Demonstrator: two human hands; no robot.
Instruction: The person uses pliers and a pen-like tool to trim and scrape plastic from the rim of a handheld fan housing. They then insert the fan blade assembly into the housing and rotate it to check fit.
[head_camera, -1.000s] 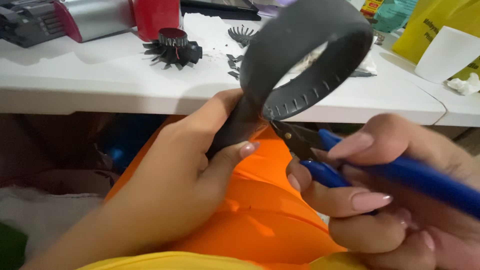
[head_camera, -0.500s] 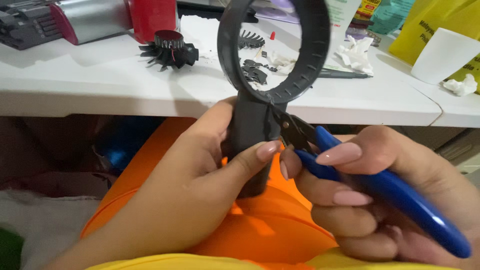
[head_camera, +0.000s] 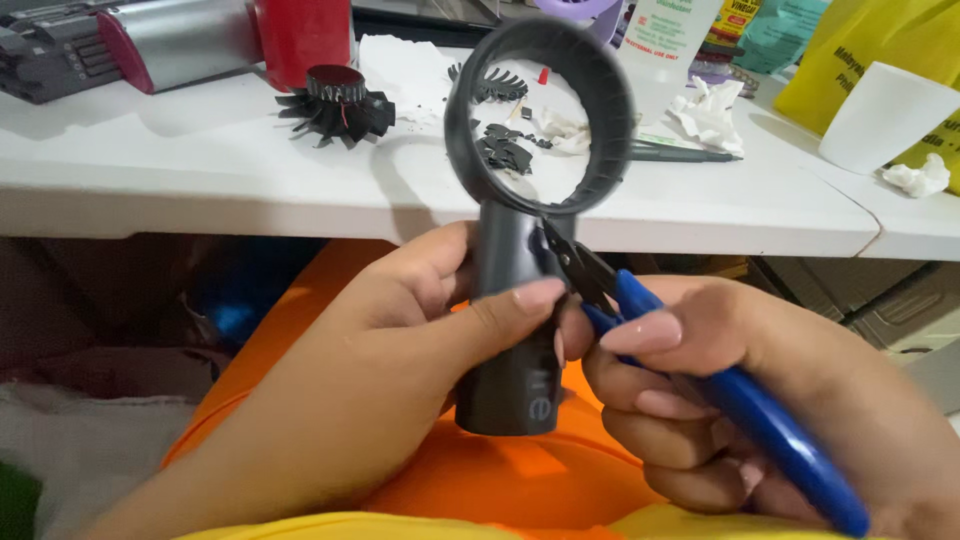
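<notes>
White table (head_camera: 250, 190) behind; left hand (head_camera: 400, 340) fingers grip fan housing (head_camera: 520, 300), right hand (head_camera: 720, 400) cutters (head_camera: 700, 370).

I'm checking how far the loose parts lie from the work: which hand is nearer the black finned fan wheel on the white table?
Left. The left hand grips the grey ring-topped body below and right of the fan wheel; the right hand with the blue cutters lies farther right.

Upright grey ring-headed fan housing (head_camera: 520, 300); blue-handled cutters (head_camera: 700, 390)

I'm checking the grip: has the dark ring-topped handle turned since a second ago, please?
Yes: the ring-topped handle has turned upright; its ring now faces the camera, framing the white table.
</notes>
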